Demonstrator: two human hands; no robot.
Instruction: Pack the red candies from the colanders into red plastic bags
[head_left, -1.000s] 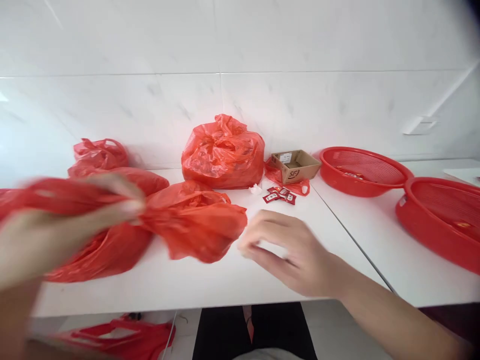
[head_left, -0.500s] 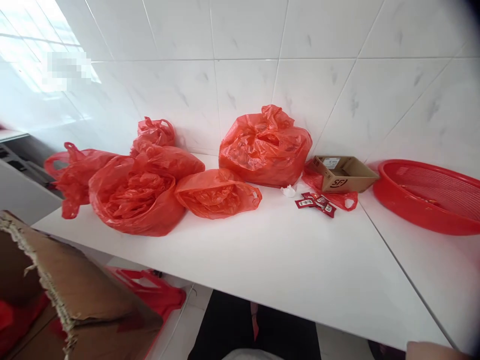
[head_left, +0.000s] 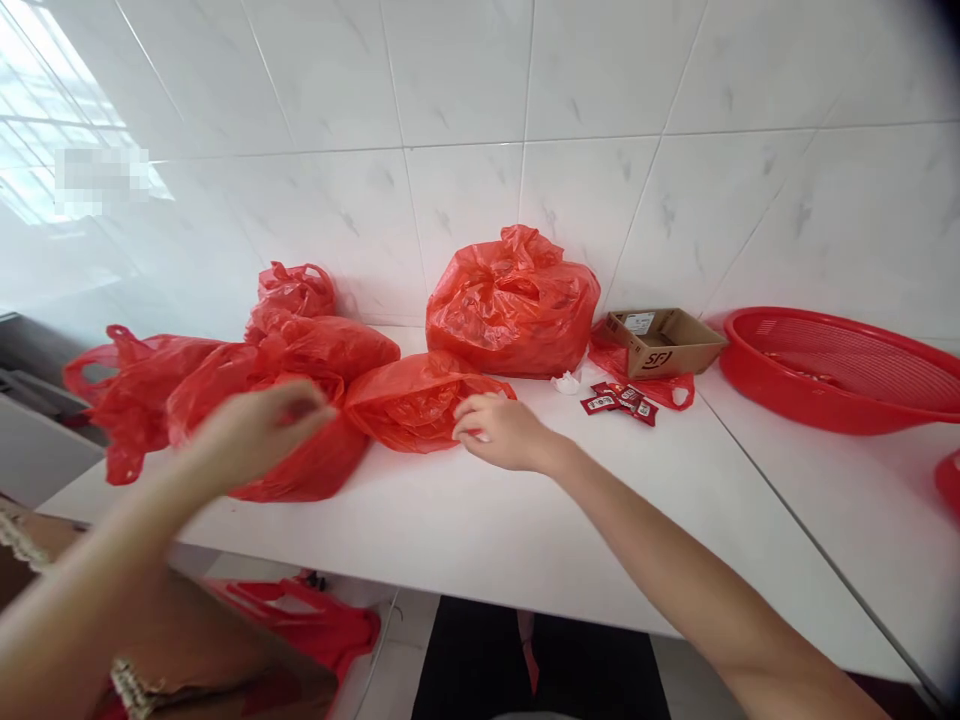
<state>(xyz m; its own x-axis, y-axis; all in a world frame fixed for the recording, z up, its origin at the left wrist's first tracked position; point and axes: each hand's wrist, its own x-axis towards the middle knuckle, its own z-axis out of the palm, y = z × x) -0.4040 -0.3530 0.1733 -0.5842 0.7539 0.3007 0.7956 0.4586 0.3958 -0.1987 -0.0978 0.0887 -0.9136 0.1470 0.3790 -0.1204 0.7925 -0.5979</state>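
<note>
Several red plastic bags lie on the white counter [head_left: 525,520]. My right hand [head_left: 499,432] reaches forward with its fingers curled on the near rim of the small open red bag [head_left: 409,400] in the middle. My left hand [head_left: 251,432] is smeared by motion in front of the big crumpled red bag [head_left: 307,465]. Its fingertips are at that bag's top, and I cannot make out whether they grip it. A full tied red bag [head_left: 514,305] stands behind, against the tiled wall.
More red bags [head_left: 124,390] lie at the left end. Small red sauce packets [head_left: 619,402] and an open cardboard box [head_left: 664,342] sit right of the bags, and a red mesh basket [head_left: 840,375] is farther right. A torn cardboard carton [head_left: 225,650] stands below the counter's left edge.
Half a second ago no hands were over the counter. Both have now come up, the right to the small bag and the left to the big bag. The view has shifted slightly.
</note>
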